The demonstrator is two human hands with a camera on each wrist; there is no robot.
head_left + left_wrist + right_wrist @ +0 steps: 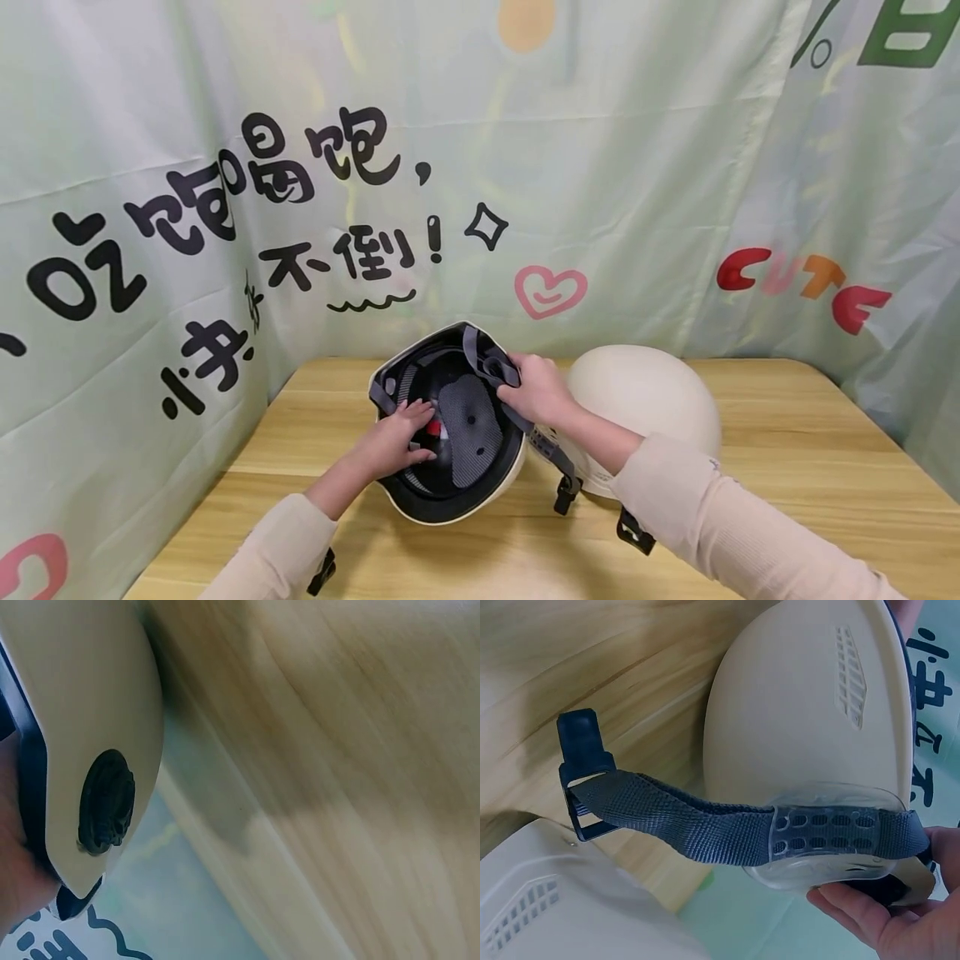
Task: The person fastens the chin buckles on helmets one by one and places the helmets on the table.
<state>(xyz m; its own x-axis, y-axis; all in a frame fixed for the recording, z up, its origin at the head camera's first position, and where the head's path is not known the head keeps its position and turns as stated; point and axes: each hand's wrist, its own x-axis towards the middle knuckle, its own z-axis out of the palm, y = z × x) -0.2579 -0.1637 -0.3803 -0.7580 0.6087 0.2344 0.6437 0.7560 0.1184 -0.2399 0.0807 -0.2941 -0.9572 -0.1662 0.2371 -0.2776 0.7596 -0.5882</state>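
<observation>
A cream helmet (470, 421) is tilted up off the table, its black padded inside facing me. My left hand (395, 437) reaches over the rim into it, fingers extended near a small red-and-white label (435, 428). The left wrist view shows the shell (90, 690) with a dark oval fitting. My right hand (542, 390) grips the helmet's far right rim beside the grey strap (487, 367). In the right wrist view a grey webbing strap (697, 829) with a black buckle (585, 750) hangs over the shell, and the right fingers (855, 907) hold the edge.
A second cream helmet (648, 400) rests dome-up on the wooden table (795, 450), just right of my right hand. Its black buckle (636, 532) lies near my right sleeve. Another black buckle (322, 573) is beside my left sleeve. A printed curtain (637, 208) hangs behind.
</observation>
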